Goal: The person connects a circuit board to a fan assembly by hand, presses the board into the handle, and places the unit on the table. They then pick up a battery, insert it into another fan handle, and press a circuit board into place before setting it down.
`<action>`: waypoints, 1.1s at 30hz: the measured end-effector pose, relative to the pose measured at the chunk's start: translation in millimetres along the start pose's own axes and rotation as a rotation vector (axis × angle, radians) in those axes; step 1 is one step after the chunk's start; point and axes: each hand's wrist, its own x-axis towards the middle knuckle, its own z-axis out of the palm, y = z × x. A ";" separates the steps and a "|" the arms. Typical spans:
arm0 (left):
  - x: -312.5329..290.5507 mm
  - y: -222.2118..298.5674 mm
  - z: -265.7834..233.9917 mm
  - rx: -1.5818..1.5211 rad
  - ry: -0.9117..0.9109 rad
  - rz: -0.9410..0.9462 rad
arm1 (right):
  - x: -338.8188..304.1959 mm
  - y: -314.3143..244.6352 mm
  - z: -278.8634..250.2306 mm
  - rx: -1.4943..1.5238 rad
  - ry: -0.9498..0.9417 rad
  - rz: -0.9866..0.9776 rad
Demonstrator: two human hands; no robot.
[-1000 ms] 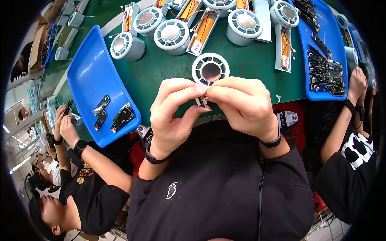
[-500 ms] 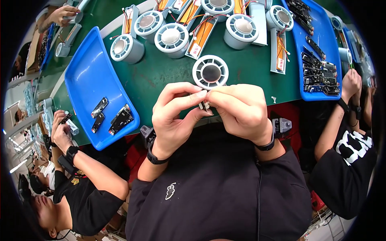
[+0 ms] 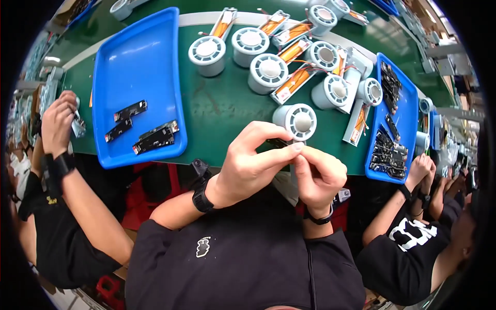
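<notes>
My left hand (image 3: 253,165) is closed, its thumb and fingers pinching a dark circuit board (image 3: 278,142) that is mostly hidden behind them. Fingertips of my right hand (image 3: 321,178) are pinched together against the left thumb. What they hold, if anything, is covered. Just beyond both hands, close to the table's front edge, stands a pale blue-grey round fan-like unit (image 3: 300,122) with a spoked ring around a grey centre. Its lower part is hidden by my fingers.
A blue tray (image 3: 178,103) with several circuit boards lies at left. Another blue tray (image 3: 413,129), heaped with boards, is at right. Similar round units (image 3: 268,72) with orange batteries (image 3: 297,82) crowd the green table (image 3: 227,111). Co-workers' arms (image 3: 85,201) flank me.
The view has turned, so the trays and units sit elsewhere in the picture. My hands stay together. The light-coloured connector seen between the fingertips earlier is now hidden.
</notes>
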 end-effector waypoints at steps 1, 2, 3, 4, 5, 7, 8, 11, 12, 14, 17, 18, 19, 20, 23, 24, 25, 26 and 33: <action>1.4 -0.2 -2.5 -0.002 -0.002 0.013 | -4.5 -0.4 -2.5 -0.002 0.004 0.070; 5.6 -1.1 -0.9 -0.012 -0.012 0.032 | -4.4 -0.2 -5.3 -0.012 0.019 0.141; 7.0 -0.7 -0.8 -0.024 -0.024 0.053 | -3.0 -1.5 -4.7 -0.016 0.005 0.139; 5.7 0.3 -3.0 -0.028 -0.014 0.047 | -0.6 -4.8 -3.2 -0.001 0.019 0.150; 5.6 -0.9 -5.4 -0.020 0.005 -0.031 | 3.1 -7.1 -2.5 0.011 0.040 0.161; 5.1 -3.0 -10.3 -0.007 0.034 -0.185 | 7.4 -10.7 -7.0 0.014 0.063 0.175; 6.4 -4.0 -11.6 -0.016 0.034 -0.186 | 8.9 -11.4 -13.5 -0.108 -0.078 0.109; 12.2 -8.0 -16.1 0.039 0.007 -0.168 | 12.1 -18.3 -20.8 -0.353 -0.355 -0.013; 13.4 -8.4 -16.2 0.031 0.000 -0.166 | 14.4 -21.7 -14.8 -0.422 -0.368 0.004; 15.8 -8.8 -15.4 0.065 0.004 -0.155 | 17.9 -24.5 -6.3 -0.561 -0.394 0.039; 16.1 -13.3 -19.3 0.082 -0.015 -0.150 | 18.8 -14.5 -15.3 -0.438 -0.362 0.043; 14.5 -13.7 -21.0 0.087 -0.024 -0.154 | 18.6 -10.5 -19.3 -0.374 -0.348 0.039; 13.9 -13.7 -21.8 0.093 -0.033 -0.158 | 18.4 -6.0 -22.9 -0.377 -0.338 0.043; 12.8 -12.5 -21.6 0.092 -0.038 -0.150 | 17.3 -0.5 -26.8 -0.324 -0.322 0.042; 11.6 -9.8 -20.9 0.083 -0.023 -0.211 | 16.6 7.0 -30.8 -0.215 -0.284 0.040; 13.7 -10.8 -20.5 0.085 -0.029 -0.207 | 17.6 5.9 -29.7 -0.256 -0.337 0.026; 14.7 -10.8 -20.3 0.090 -0.037 -0.204 | 17.8 3.4 -28.6 -0.294 -0.392 0.016; 15.7 -10.8 -20.2 0.095 -0.044 -0.202 | 18.3 1.3 -27.9 -0.331 -0.448 0.006; 15.1 -10.7 -22.0 0.105 -0.067 -0.205 | 32.5 2.1 -33.4 -0.384 -0.460 -0.118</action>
